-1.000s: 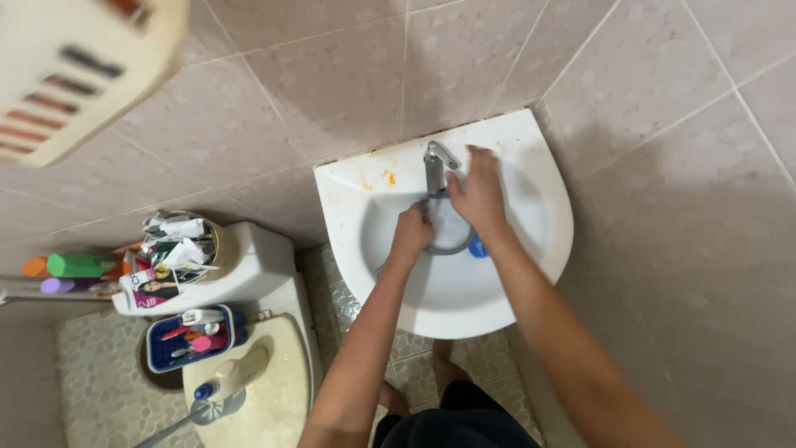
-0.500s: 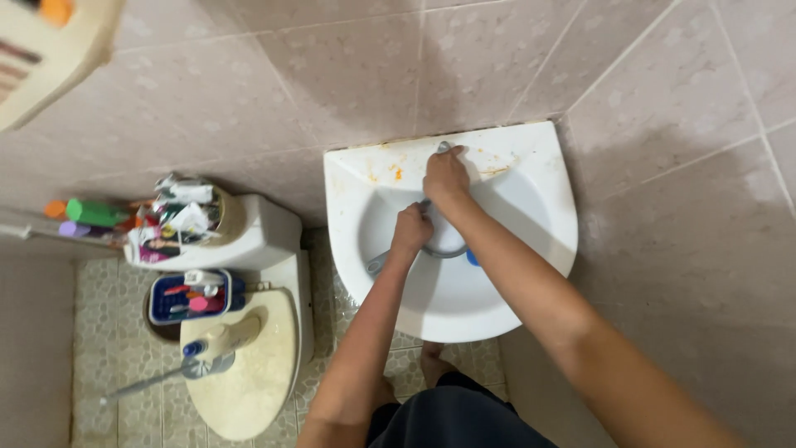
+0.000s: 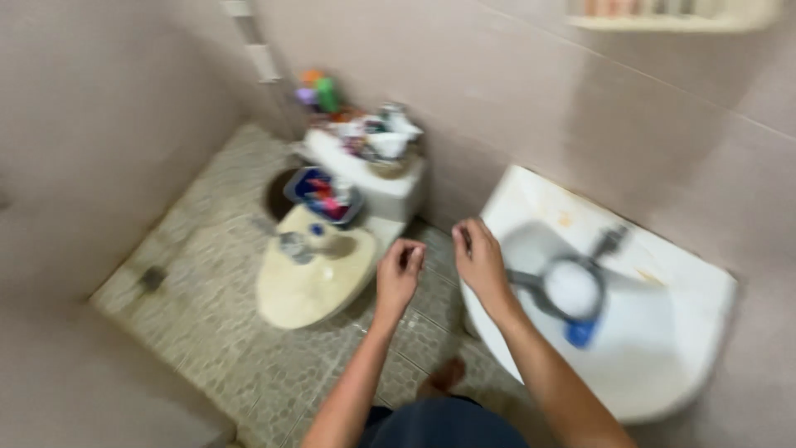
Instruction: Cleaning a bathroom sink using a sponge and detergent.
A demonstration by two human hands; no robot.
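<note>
Both my hands are out of the basin and hold nothing. My left hand [image 3: 400, 274] hangs over the pebble-patterned floor [image 3: 207, 249], between the toilet and the sink, its fingers curled loosely inward with the thumb near the fingertips but closed on no object. My right hand [image 3: 479, 264] is just beside it, over the near left rim of the white sink [image 3: 663, 365], fingers bent and slightly spread, also empty; through the motion blur I cannot tell whether it touches the rim or only hovers over it. The two hands are near each other but apart. Inside the sink lies a round grey strainer [image 3: 572, 290] with a long handle that points toward my right hand, and a small blue thing [image 3: 580, 333], too blurred to name, sits just beside the strainer's near edge. The tap [image 3: 609, 241] stands at the back of the sink by the wall, and orange stains mark the rim there. To my left is the cream toilet lid [image 3: 311, 286], shut, with a brush-like thing lying on it, a dark blue tray of small items [image 3: 323, 195] behind that, and the cistern top [image 3: 365, 166] crowded with tubes and bottles. My bare foot [image 3: 444, 375] shows on the floor below my arms.
</note>
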